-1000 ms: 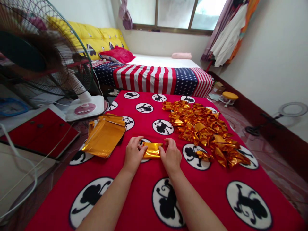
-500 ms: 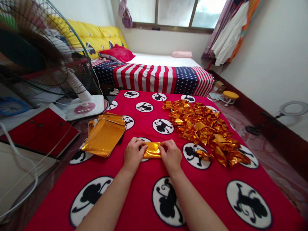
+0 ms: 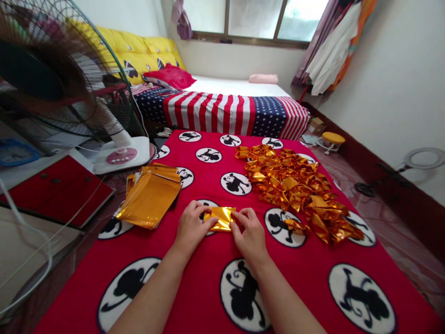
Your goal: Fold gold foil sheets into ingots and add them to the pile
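Observation:
Between my hands lies a small folded sheet of gold foil paper, flat on the red cloth with monkey prints. My left hand has thumb and fingers closed on its left end. At its right end, my right hand pinches the edge. To the left rests a stack of flat gold foil sheets. On the right spreads a heap of folded gold foil pieces, with one small piece apart from it, nearer my right hand.
A fan with blurred blades stands at the left, beside a red panel and a white cable. Beyond the cloth is a bed with a flag-patterned cover. A yellow stool and a ring light stand at the right.
My fingers have shifted slightly on the foil paper, and more of its face shows now. The right fingers have spread a little. Stack and heap look the same.

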Available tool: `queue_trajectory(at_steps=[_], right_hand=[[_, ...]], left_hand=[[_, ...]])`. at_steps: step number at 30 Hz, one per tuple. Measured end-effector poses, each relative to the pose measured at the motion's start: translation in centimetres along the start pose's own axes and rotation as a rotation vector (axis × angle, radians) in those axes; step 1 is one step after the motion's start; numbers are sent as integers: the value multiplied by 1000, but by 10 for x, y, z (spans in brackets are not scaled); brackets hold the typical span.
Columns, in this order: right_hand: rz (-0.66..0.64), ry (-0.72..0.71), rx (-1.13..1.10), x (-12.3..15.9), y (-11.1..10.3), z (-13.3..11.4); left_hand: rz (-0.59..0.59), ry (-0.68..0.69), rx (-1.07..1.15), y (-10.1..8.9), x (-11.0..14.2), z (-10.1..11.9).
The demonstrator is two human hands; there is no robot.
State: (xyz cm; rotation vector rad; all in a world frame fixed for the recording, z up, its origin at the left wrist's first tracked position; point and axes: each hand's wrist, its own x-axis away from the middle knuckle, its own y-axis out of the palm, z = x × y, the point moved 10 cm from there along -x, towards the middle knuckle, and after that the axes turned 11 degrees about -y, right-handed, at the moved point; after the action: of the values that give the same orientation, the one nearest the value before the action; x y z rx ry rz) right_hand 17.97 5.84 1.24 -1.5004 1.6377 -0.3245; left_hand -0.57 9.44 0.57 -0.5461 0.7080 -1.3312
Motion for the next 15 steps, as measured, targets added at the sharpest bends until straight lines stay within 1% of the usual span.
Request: queue_trajectory(at_steps=[15], right_hand=[[-36,-35,56,-1,2,-5]], left_hand=[[-24,-20,7,1,0,0]])
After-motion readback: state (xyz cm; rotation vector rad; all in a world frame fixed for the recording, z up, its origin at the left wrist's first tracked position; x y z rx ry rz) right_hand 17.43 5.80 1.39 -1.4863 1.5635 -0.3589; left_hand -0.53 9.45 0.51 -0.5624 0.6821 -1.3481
